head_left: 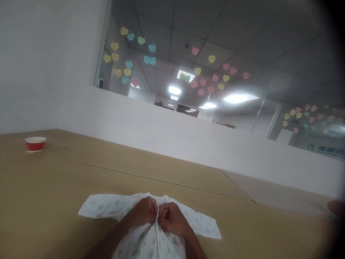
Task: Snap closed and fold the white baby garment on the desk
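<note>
A small white long-sleeved baby garment (140,244) with a pale green print lies spread on the table, sleeves out to both sides. My left hand (147,210) pinches its front opening just below the neckline, fingers curled. Right beside it, my right hand (171,217) grips the other edge of the same opening. Between the two hands the cloth is drawn up into a ridge that runs down toward me. Whether a button or snap sits under my fingertips is hidden.
On the tan table (107,183) a red and white paper bowl (36,144) stands at the far left. A low white wall (151,129) with glass above it, dotted with heart-shaped stickers, borders the table's back. Part of a brownish rounded shape (336,208) shows at the right edge.
</note>
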The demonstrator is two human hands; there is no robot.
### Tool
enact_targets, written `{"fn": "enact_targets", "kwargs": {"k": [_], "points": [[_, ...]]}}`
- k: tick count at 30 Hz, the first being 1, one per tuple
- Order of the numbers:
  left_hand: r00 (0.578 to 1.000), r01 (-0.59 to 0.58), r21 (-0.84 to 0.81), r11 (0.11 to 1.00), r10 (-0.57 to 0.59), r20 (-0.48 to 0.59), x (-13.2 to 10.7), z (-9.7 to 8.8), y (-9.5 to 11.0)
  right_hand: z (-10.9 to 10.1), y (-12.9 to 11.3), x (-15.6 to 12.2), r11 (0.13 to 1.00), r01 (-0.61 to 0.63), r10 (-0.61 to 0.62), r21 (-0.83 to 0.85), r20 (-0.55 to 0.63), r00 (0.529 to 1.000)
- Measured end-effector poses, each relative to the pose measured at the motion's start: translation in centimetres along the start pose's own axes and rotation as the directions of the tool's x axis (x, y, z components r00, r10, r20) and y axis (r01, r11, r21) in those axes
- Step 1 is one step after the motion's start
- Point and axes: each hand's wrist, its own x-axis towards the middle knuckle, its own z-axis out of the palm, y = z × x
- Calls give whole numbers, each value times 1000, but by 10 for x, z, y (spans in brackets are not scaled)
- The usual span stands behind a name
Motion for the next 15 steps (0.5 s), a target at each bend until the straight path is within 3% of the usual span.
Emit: {"fn": "enact_targets", "kwargs": {"k": [5,15], "points": [[999,-11,-138,990,16,37,4,1,-7,5,1,0,995,40,-45,-90,-60,997],[986,-153,49,987,149,75,3,-8,-6,-5,9,5,997,9,-17,71,122,992]]}}
